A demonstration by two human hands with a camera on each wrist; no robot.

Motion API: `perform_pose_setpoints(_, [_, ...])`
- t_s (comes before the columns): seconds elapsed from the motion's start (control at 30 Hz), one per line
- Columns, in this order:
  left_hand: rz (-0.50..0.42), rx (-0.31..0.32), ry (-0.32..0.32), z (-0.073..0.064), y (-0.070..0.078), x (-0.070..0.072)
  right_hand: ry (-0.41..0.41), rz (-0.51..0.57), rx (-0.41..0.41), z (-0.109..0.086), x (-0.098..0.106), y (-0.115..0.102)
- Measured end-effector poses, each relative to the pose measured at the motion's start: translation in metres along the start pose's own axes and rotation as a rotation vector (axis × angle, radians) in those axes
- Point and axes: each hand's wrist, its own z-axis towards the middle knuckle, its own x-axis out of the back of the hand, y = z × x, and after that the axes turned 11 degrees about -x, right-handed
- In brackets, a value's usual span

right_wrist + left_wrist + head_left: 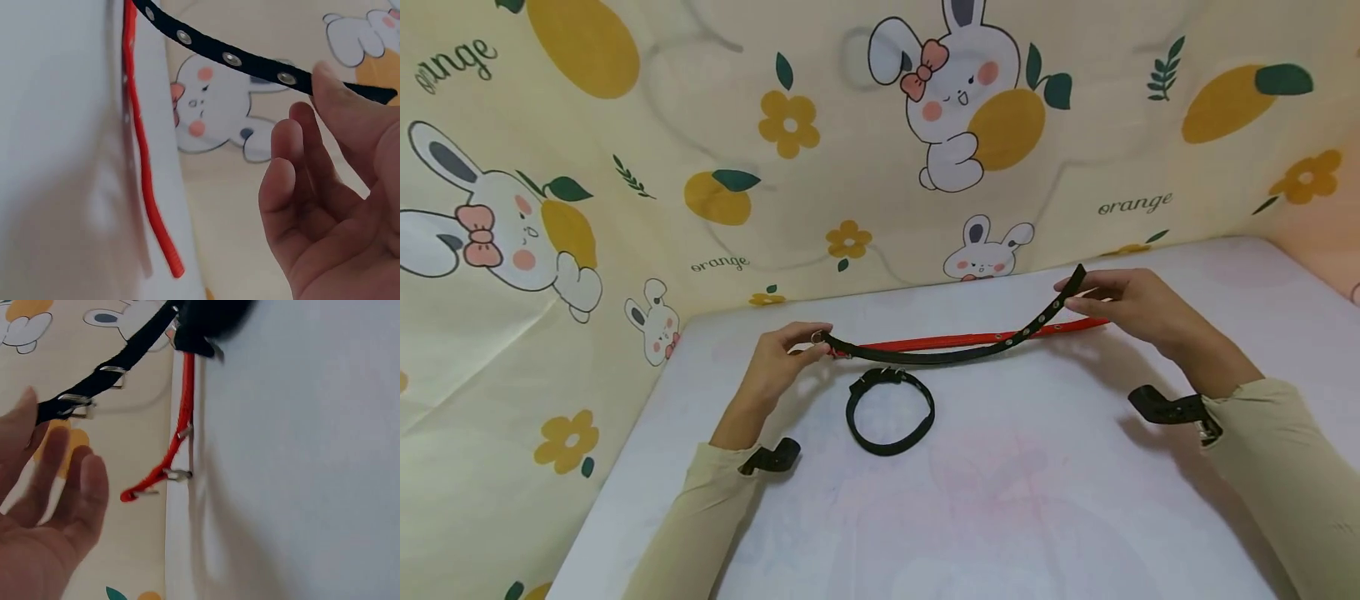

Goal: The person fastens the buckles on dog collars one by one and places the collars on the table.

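A black collar sags in a shallow curve above the table, held at both ends. My left hand pinches its buckle end, where metal loops show in the left wrist view. Thumb and fingers of my right hand pinch the other end, close to its pointed tip; metal eyelets run along that part. Just behind lies a red collar, stretched out straight on the table and partly hidden by the black one. Nearer to me, a second black collar lies buckled into a ring.
The white tabletop spreads under both arms. A cream cloth printed with rabbits and oranges hangs behind and along the left side. Black wrist cameras sit on the left and right sleeves.
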Motion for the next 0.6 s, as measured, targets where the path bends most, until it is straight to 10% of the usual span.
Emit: perform_pose_setpoints(0.6, [-0.671,0.001,0.269,-0.001,0.036,-0.011,0.042,0.183,0.230,-0.026,-0.008,-0.044])
